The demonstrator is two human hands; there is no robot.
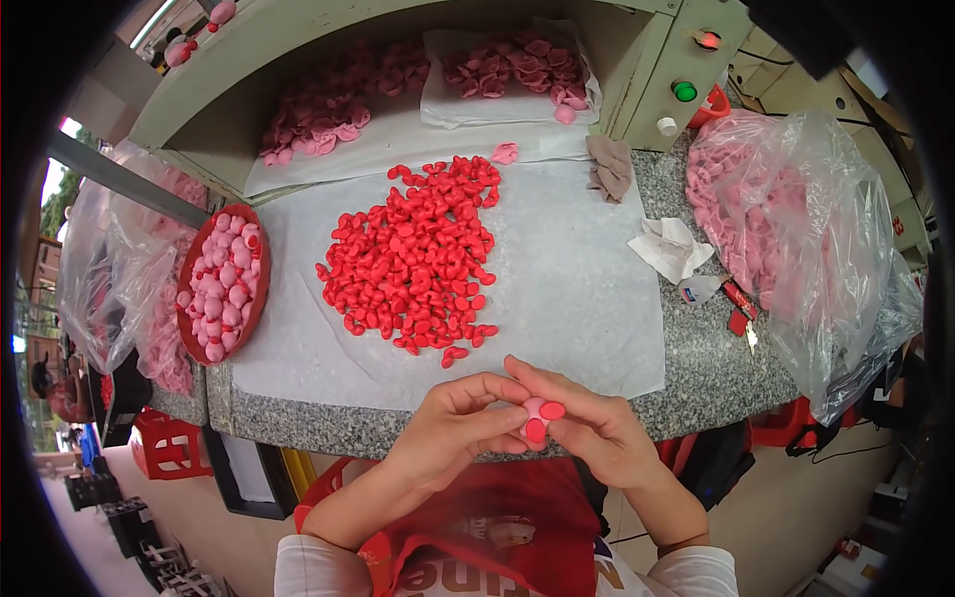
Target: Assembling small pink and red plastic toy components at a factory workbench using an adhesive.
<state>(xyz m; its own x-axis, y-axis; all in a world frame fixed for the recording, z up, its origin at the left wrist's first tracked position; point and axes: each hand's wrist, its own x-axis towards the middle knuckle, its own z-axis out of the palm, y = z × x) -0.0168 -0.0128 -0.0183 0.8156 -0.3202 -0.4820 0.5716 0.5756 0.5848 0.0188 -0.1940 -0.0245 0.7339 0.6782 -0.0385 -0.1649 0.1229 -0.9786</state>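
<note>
My left hand point(453, 428) and my right hand point(592, 428) meet at the table's front edge, both pinching one small pink part with red pieces on it point(540, 415). Just beyond the fingers lies a big pile of small red pieces point(418, 254) on a white sheet point(577, 289). A red oval tray point(187, 289) at the left holds several pink parts with red spots.
The sheet covers a grey speckled counter point(716, 358). Clear bags of pink parts stand at the right point(786, 219) and left point(109, 279). More pink parts point(318, 109) lie at the back. A control box with red and green buttons point(684, 70), crumpled cloths, and red crates sit around.
</note>
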